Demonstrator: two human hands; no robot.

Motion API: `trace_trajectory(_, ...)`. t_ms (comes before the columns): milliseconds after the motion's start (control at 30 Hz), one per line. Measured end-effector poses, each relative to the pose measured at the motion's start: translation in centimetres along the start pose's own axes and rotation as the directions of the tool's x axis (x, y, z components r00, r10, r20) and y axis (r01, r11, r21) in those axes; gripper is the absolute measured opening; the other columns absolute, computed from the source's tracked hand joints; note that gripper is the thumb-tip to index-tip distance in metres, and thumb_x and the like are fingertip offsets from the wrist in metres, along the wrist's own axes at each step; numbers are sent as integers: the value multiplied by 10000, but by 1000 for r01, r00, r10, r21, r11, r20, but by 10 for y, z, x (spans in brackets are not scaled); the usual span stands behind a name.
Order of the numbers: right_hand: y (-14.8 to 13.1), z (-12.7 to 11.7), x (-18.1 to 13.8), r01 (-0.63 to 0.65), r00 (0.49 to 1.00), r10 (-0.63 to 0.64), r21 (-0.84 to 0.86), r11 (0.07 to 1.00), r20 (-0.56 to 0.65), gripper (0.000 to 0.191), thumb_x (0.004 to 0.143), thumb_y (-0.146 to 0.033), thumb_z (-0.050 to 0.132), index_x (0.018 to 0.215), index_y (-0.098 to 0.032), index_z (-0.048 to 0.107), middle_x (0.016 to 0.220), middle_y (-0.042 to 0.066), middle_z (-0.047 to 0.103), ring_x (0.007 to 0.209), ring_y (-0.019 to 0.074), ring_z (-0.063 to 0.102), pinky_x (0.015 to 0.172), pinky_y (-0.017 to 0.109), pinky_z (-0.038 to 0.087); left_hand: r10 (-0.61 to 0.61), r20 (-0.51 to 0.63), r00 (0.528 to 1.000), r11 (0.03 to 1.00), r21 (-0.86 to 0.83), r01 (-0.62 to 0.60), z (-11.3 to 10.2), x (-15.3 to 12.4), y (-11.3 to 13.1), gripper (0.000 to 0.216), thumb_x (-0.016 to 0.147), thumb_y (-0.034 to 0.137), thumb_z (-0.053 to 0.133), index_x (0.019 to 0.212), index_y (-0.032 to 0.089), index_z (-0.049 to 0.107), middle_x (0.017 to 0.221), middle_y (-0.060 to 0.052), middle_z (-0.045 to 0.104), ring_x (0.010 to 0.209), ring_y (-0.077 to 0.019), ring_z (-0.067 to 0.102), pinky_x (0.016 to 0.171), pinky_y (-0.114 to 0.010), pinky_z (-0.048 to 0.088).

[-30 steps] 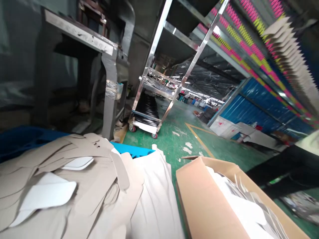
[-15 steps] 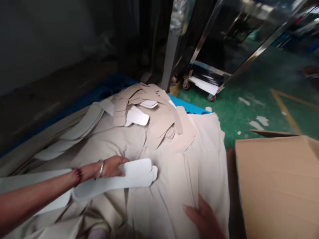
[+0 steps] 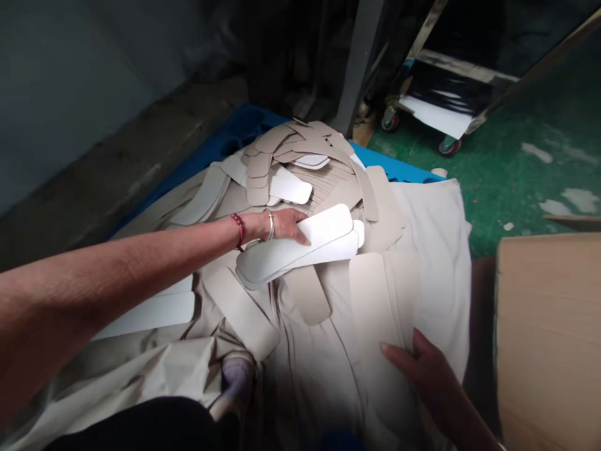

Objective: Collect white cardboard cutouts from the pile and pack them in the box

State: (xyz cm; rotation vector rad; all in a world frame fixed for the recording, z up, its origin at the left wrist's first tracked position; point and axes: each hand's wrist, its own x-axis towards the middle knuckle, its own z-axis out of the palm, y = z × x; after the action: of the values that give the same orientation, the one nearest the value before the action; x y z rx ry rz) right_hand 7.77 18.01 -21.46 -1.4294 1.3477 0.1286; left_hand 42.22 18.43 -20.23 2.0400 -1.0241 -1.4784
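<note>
White insole-shaped cutouts (image 3: 300, 250), a small stack of them, lay on the beige sheet (image 3: 436, 238) near the middle of the heap, and the left hand (image 3: 282, 224) gripped their near end, fingers curled over the top. The right hand (image 3: 417, 363) rested flat and released on a beige cut piece (image 3: 375, 294) toward the sheet's right edge, close beside the cardboard box (image 3: 549, 338). More beige cutouts (image 3: 282, 150) were piled at the far edge, over the blue pallet (image 3: 235, 131).

Left arm stretched forward, left hand (image 3: 284, 225) palm down, right hand (image 3: 420, 366) flat, fingers spread
</note>
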Motion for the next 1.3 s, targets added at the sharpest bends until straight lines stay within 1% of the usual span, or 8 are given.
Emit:
trace_trajectory(233,-18,13,2,26,999,-23,86,996,-31,456,639,-528,547,890,-148,524,758,51,617,757,234,559,671,336,457,103,-116,988,994,-32,-108,49,-10,-14,141,684,90,563,797,141,495,679,33,524,624,-105,480,568,-184,387)
trace_trajectory(533,-39,19,13,30,993,-41,-101,994,-110,372,661,-493,499,838,-167,524,765,67,630,779,252,586,688,350,457,-85,-124,989,909,-415,26,73,-30,-56,618,638,401,685,1169,138,511,858,-48,632,667,-176,571,587,-265,488)
trace_trajectory(667,-65,77,12,124,989,-140,-252,960,-44,336,793,-295,443,1061,-124,553,887,139,673,863,303,636,769,409,492,-86,24,996,639,-766,73,104,-54,-67,896,542,649,768,1229,169,450,1011,-95,625,815,-228,610,705,-323,534)
trace_trajectory(800,-79,155,-1,269,958,-185,-462,845,218,537,802,-199,502,1302,-8,457,1199,259,566,1077,378,568,889,504,490,-262,-10,965,566,-812,145,119,-71,-90,804,467,475,861,1102,124,514,886,-80,634,814,-210,604,713,-260,522)
trace_trajectory(900,-62,174,1,359,909,-227,-378,854,350,515,870,-322,509,1328,-95,454,1333,210,488,1181,369,502,942,532,471,-517,-104,850,543,-807,231,106,-80,-114,700,431,378,851,999,106,546,752,-89,646,615,-215,592,544,-290,509)
trace_trajectory(1000,-25,159,31,235,968,-249,-486,842,36,385,907,-360,510,1195,-106,537,1145,174,573,1090,329,528,910,481,485,-558,-100,824,505,-829,241,87,-90,-131,655,462,357,849,997,109,562,758,-124,661,567,-255,599,502,-348,514)
trace_trajectory(1100,8,147,70,146,939,-305,-622,769,-158,609,819,-467,625,1248,-61,478,1076,196,534,1016,337,528,846,462,499,-593,-133,794,486,-845,222,79,-95,-139,553,531,276,822,994,110,569,772,-123,665,574,-248,607,506,-347,528)
trace_trajectory(1300,26,143,96,305,905,-426,-697,649,-1,575,809,-493,611,1217,-103,503,1039,141,532,964,278,559,801,394,523,-595,-158,788,480,-856,190,87,-87,-150,541,561,217,811,1035,122,569,820,-102,671,607,-217,618,529,-302,534)
